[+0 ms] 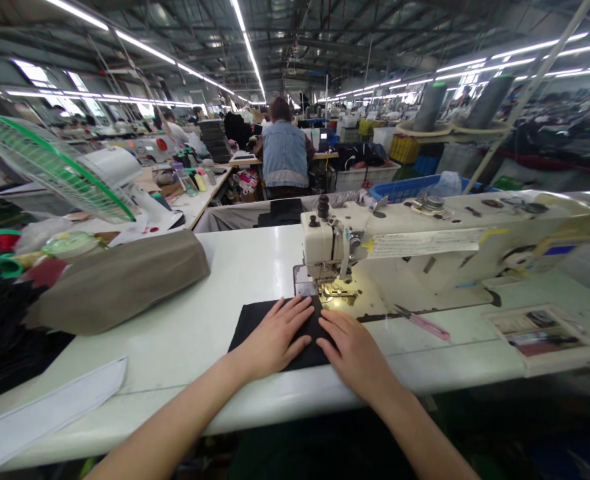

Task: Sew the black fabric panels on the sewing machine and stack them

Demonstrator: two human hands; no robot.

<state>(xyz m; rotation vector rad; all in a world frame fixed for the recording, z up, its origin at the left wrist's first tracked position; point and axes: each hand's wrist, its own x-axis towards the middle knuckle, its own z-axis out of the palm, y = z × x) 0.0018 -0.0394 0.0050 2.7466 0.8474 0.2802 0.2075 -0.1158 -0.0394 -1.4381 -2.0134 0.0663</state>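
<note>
Fabric (265, 320), a flat black piece, lay on the white table (175, 333) directly in front of the sewing machine (425, 247), its far edge reaching up to the needle area, though whether it sat under the presser foot (335, 291) could not be told. Judging by that, you were at the stage of lining the piece up; no seam could be made out on the dark cloth, so the stitching looked to be ahead of you. Your left hand (275, 337) rested palm down on the middle of the piece, fingers spread and pointing toward the machine, pressing rather than gripping. Your right hand (355, 353) lay flat beside it, on the cloth's right edge, its grip open too, holding nothing. Both forearms reached straight in from the near table edge. Pink-handled snips (425, 323) lay just right of you, untouched.
</note>
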